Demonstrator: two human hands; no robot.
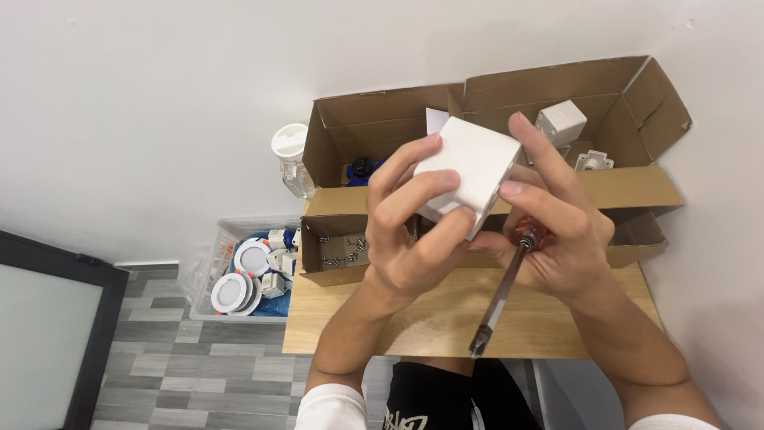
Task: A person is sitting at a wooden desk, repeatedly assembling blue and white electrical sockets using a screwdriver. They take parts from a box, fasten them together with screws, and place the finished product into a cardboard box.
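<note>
The left hand (414,231) is wrapped around the near side of a white square plastic box (469,171), thumb and fingers curled over its edges, holding it up above the wooden table (414,322). The right hand (557,239) steadies the same box from three o'clock with its forefinger and middle finger laid up the far face, while its palm and lower fingers also grip a screwdriver (505,291) with an orange-red handle; the metal shaft hangs down toward six o'clock, tip free and touching nothing. So both hands are closed, one on the box alone, the other sharing the box and the tool.

As to progress, the screwdriver's tip is not at the box, and no screw shows on the visible faces; I judge the box is being turned or inspected between fastening steps, with any screwing either finished or not yet begun.

The box looks plain, matte white, with clean square corners and smooth unbroken faces.

Behind it, at twelve o'clock, stand open cardboard boxes (637,187) holding more white fittings (561,121). At nine o'clock a small carton holds loose screws (342,248). Farther out at eight o'clock, a clear bin (227,239) on the floor holds round white downlights (231,291).
</note>
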